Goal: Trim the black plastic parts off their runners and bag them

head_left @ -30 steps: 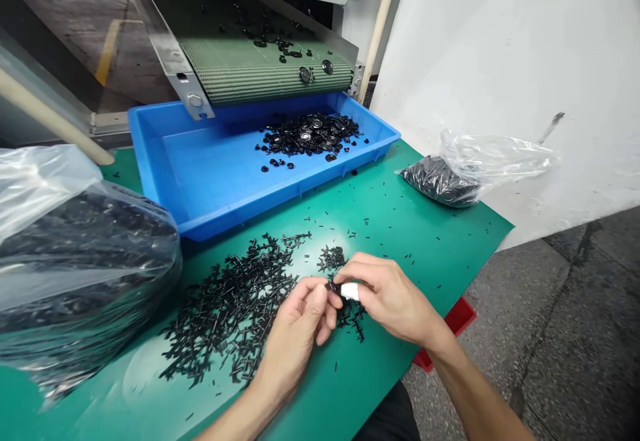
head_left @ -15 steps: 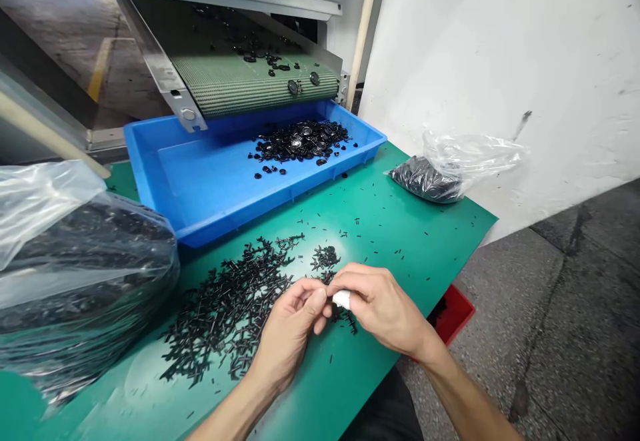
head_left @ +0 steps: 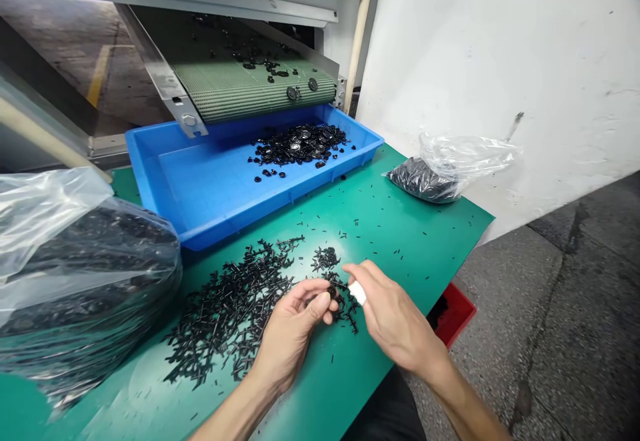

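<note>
My left hand (head_left: 295, 324) pinches a small round black part (head_left: 331, 291) between thumb and fingertips. Just to its right, my right hand (head_left: 393, 314) is apart from it, with a white wrap (head_left: 357, 292) on one digit; its thumb and fingers are closed together, and whether anything is between them is hidden. A spread-out pile of black branched pieces (head_left: 230, 307) lies left of my hands on the green table (head_left: 350, 387). Beyond my fingertips is a small cluster of black parts (head_left: 325, 258).
A blue tray (head_left: 210, 217) with round black parts sits below a green conveyor belt (head_left: 250, 97). Clear bags of black parts stand at left (head_left: 90, 274) and right (head_left: 430, 177). A red bin (head_left: 457, 317) is below the table's right edge.
My right hand has moved right, away from my left hand. The round black part in my left fingertips now shows. The view has shifted slightly.
</note>
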Motion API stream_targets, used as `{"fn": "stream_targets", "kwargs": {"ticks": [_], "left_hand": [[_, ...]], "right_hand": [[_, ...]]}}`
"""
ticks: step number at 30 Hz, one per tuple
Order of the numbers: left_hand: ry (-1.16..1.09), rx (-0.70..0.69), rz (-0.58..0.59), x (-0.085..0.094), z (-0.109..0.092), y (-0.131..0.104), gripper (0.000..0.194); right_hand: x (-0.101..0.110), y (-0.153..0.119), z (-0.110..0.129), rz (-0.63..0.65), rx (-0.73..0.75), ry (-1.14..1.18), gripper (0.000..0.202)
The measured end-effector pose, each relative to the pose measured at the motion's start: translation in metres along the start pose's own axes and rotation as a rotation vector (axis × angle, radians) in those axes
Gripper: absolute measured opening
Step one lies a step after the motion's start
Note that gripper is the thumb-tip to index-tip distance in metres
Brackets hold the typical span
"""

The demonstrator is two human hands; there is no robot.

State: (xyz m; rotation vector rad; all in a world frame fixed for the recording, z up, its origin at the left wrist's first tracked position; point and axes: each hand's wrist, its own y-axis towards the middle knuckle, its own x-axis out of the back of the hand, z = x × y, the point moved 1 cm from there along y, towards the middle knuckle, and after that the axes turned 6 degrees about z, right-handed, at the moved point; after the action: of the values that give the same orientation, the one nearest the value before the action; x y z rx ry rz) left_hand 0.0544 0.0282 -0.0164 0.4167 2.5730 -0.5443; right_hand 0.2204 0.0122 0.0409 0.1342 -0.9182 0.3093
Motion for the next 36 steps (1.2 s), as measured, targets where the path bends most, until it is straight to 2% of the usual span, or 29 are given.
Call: {"fn": "stream_targets", "kwargs": {"ticks": [5,9,19,27,33,36], "left_hand": [[-0.036,-0.042,-0.046,-0.004,-0.001,0.001,0.018],[0.033,-0.076,-0.086,-0.004,0.001,0.0,0.019],[0.252,-0.187,-0.099,-0.004,0.003,-0.003,0.014],[0.304,-0.229,-0.136,-0.007,0.002,-0.006,0.015],[0.346,-0.239,-0.19,-0.006,0.004,-0.006,0.012],[0.361,-0.217,-0.171,-0.006,0.001,-0.006,0.01]], "right_hand": [[-0.014,-0.016,0.007,-0.005,-0.068,-0.168,0.038],[-0.022,-0.018,0.012,-0.033,-0.072,-0.285,0.024],[-0.027,-0.012,0.013,-0.082,0.01,-0.392,0.025],[-0.039,-0.015,0.022,-0.1,-0.08,-0.484,0.029],[-0.041,-0.009,0.029,-0.028,-0.176,-0.467,0.021],[-0.028,0.0,0.02,0.102,-0.195,-0.22,0.022]]}}
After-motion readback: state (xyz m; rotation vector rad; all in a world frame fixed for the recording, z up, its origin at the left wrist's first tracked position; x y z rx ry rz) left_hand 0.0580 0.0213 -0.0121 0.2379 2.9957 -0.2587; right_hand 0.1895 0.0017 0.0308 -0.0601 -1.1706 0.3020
